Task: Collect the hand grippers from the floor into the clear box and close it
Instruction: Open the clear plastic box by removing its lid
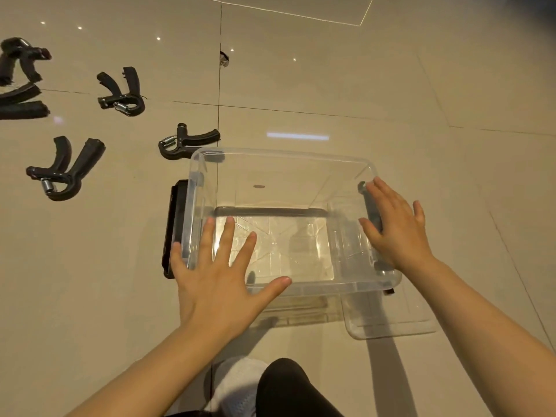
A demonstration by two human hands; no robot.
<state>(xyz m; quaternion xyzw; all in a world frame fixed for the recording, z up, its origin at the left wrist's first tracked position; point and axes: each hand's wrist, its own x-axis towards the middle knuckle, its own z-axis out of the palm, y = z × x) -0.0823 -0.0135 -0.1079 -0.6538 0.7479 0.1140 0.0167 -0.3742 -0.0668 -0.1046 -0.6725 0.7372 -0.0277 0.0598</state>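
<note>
The clear box (282,155) stands open on the tiled floor with nothing inside. My left hand (222,275) is spread over its near left corner, fingers straight, holding nothing. My right hand (397,227) lies flat against the box's right rim, over the dark latch there. Several black hand grippers lie on the floor to the left: one (186,142) touching the box's far left corner, one (64,170) further left, one (122,91) behind it, and more (21,76) at the frame's left edge.
The clear lid (391,320) lies flat on the floor, partly under the box's near right corner. A black latch (174,227) hangs off the box's left side. My knee and white shoe (258,386) are at the bottom centre. Open tile spreads to the right.
</note>
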